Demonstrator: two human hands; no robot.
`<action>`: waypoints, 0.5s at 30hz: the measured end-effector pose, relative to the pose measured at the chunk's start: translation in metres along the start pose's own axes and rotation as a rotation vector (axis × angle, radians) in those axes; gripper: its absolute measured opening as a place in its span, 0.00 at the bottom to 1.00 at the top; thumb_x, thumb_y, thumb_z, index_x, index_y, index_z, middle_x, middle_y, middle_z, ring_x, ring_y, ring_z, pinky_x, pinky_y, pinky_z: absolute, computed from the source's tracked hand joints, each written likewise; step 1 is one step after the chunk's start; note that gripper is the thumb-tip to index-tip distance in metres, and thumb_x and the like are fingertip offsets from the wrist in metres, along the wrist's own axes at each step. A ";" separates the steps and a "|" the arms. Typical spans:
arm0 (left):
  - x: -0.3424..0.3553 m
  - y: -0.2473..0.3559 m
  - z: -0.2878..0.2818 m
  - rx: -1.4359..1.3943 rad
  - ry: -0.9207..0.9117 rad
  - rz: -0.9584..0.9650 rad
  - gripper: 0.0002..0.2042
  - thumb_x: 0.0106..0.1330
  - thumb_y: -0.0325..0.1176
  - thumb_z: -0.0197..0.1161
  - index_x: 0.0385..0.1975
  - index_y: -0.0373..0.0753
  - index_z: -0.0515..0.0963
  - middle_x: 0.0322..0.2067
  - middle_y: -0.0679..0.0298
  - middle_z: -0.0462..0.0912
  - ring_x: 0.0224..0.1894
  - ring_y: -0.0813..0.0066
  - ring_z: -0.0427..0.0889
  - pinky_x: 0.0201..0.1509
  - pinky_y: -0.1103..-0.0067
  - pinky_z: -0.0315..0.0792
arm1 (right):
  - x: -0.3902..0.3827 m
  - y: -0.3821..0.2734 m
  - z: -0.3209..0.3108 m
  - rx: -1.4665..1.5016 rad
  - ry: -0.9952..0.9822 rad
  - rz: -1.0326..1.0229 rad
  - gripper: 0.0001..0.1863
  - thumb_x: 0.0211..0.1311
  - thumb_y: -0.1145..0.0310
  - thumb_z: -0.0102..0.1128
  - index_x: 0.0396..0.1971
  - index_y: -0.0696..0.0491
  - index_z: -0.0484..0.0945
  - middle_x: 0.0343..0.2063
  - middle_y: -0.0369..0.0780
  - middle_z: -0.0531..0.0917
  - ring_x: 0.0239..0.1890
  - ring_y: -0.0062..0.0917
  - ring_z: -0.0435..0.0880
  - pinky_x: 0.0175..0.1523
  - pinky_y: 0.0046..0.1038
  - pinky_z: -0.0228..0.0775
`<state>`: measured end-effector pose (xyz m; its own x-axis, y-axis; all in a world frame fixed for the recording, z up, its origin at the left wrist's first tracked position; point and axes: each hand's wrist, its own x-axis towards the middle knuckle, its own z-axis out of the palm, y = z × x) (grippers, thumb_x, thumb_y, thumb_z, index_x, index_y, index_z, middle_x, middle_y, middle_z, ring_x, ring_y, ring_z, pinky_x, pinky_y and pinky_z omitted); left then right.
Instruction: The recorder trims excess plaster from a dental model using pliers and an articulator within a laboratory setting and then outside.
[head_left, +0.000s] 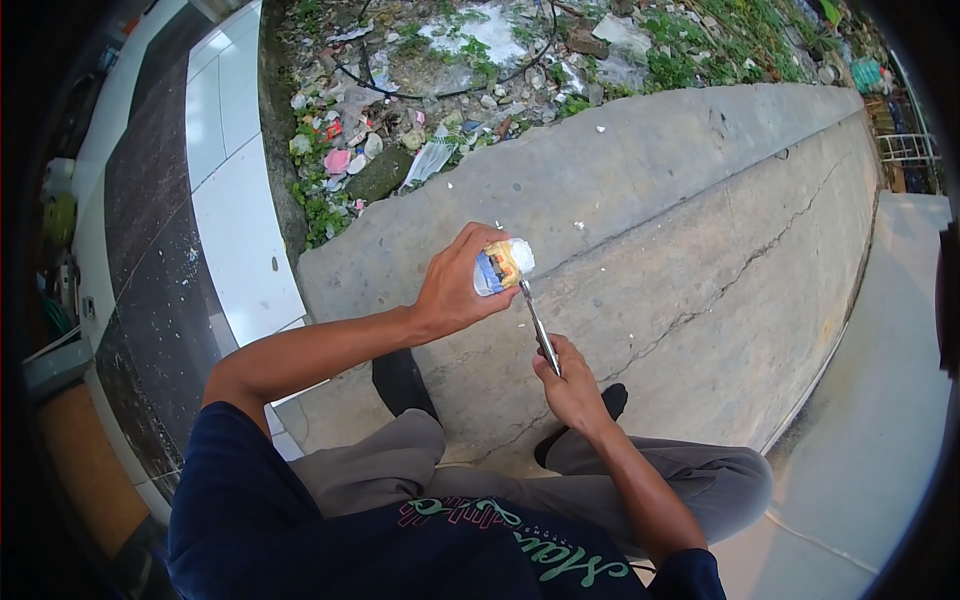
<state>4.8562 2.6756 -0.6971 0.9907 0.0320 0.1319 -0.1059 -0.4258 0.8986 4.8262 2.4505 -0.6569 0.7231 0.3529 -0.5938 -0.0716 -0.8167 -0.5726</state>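
Note:
My left hand [458, 278] is closed around a small cup-like package [496, 270] with a yellow and blue printed wrap. A rough white mass [521, 255] shows at its right end. My right hand [572, 385] grips a slim silvery metal tool [538, 322], possibly a knife; its exact kind is unclear. The tip of this tool reaches up to the lower right edge of the package, next to the white mass. Whether the tip touches it, I cannot tell. My left palm and the package's far side are hidden.
Cracked concrete [700, 250] with scattered white crumbs lies below my hands. Beyond it is rubble [400, 130] with litter, weeds and a black cable [445, 95]. White and dark tiled steps [240, 240] rise at the left. My bent knees [710, 480] are close to my right forearm.

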 end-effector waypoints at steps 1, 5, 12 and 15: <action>0.000 0.000 -0.001 0.000 0.000 -0.001 0.28 0.47 0.32 0.73 0.49 0.37 0.69 0.44 0.57 0.73 0.44 0.55 0.79 0.45 0.71 0.74 | 0.001 0.000 0.001 0.132 -0.023 0.050 0.24 0.66 0.62 0.51 0.56 0.62 0.65 0.46 0.52 0.75 0.51 0.43 0.74 0.58 0.35 0.63; 0.004 -0.003 -0.001 0.020 -0.021 0.060 0.29 0.46 0.32 0.74 0.49 0.37 0.69 0.44 0.57 0.75 0.44 0.56 0.79 0.46 0.71 0.74 | 0.002 0.014 0.013 0.410 -0.039 0.075 0.23 0.66 0.61 0.51 0.56 0.59 0.64 0.42 0.47 0.78 0.46 0.38 0.77 0.54 0.32 0.65; 0.002 -0.006 -0.002 0.032 -0.053 0.074 0.30 0.45 0.32 0.74 0.49 0.37 0.69 0.45 0.56 0.75 0.44 0.56 0.79 0.47 0.72 0.74 | 0.003 -0.002 0.009 0.309 -0.086 0.163 0.21 0.66 0.61 0.52 0.54 0.55 0.67 0.37 0.43 0.79 0.41 0.32 0.78 0.51 0.32 0.66; -0.001 -0.011 -0.001 0.052 -0.045 0.058 0.30 0.45 0.32 0.74 0.50 0.37 0.69 0.44 0.56 0.75 0.44 0.56 0.79 0.47 0.72 0.74 | 0.007 0.007 0.019 0.373 -0.067 0.132 0.21 0.65 0.61 0.53 0.54 0.57 0.68 0.40 0.44 0.79 0.43 0.32 0.78 0.51 0.31 0.66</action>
<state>4.8563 2.6811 -0.7065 0.9860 -0.0341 0.1631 -0.1597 -0.4725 0.8667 4.8177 2.4555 -0.6760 0.6457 0.2953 -0.7042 -0.4141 -0.6394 -0.6478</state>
